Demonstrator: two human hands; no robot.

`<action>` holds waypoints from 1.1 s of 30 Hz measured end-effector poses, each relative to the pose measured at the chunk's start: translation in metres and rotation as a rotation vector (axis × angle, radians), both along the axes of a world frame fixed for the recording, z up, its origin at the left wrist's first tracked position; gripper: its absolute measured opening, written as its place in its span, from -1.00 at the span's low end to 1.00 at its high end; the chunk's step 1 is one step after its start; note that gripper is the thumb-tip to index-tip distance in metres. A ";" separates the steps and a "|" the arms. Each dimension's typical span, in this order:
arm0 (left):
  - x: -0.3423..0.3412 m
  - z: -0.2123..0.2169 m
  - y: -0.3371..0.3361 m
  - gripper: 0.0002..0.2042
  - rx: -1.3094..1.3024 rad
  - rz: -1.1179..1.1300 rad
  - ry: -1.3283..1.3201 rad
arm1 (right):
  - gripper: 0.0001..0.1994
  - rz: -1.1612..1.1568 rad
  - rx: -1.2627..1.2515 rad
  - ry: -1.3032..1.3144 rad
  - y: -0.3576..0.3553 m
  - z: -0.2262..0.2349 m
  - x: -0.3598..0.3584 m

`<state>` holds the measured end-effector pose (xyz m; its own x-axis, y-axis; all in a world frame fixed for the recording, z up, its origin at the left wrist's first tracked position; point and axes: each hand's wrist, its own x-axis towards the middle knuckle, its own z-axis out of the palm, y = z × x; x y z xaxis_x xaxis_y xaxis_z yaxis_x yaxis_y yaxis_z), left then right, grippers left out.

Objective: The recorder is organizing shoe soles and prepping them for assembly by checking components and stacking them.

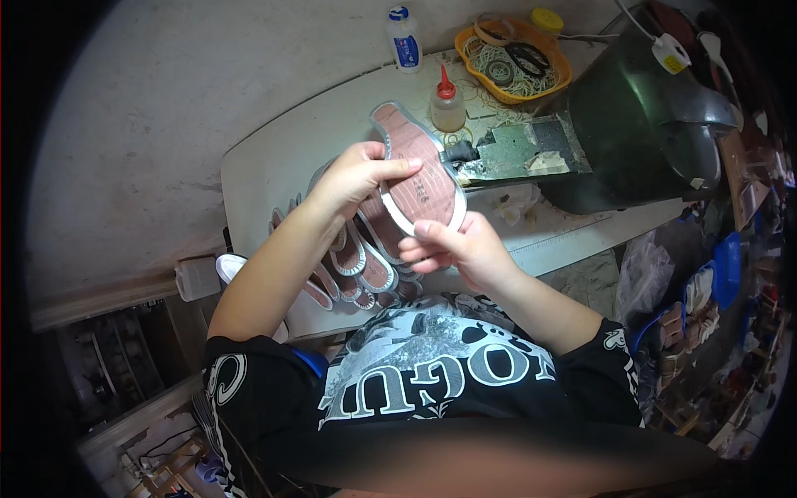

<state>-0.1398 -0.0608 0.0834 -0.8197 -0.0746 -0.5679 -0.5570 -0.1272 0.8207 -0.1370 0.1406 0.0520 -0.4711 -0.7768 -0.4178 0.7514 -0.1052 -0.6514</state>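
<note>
Reddish-brown shoe sole [417,170] with pale grey rim, frame centre above white table [274,158], long axis upper left to lower right, left hand [359,176] pinching its left edge, right hand [461,245] gripping lower end, pile of matching soles [361,261] beneath

A small shoemaking workshop, crowded and well used.

A white worktop [274,158] carries a stack of reddish-brown shoe insoles with pale rims [365,257], a clear squeeze bottle with a red nozzle [447,104], an orange plastic tray of rubber bands [512,60] and a dark green sewing machine [639,124]. Heaps of shoe parts [693,319] crowd the floor on the right.
</note>
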 end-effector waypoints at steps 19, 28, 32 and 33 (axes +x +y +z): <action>-0.067 0.015 -0.055 -0.56 -0.542 -0.928 0.285 | -0.59 -0.179 0.015 -0.097 -0.015 0.015 -0.016; -0.021 0.032 -0.034 -0.63 -0.586 -0.711 0.040 | -0.61 -0.106 0.021 -0.106 -0.011 0.019 -0.027; 0.000 0.014 -0.023 -0.63 -0.483 -0.566 0.020 | -0.68 -0.100 0.047 -0.054 -0.010 0.018 -0.030; 0.002 0.016 -0.015 -0.61 -0.436 -0.488 -0.043 | -0.68 -0.095 0.042 -0.049 -0.008 0.016 -0.032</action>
<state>-0.1374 -0.0757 0.0991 -0.7949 0.0690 -0.6028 -0.5002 0.4877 0.7155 -0.1688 0.1322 0.0677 -0.5199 -0.7110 -0.4736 0.7705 -0.1508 -0.6194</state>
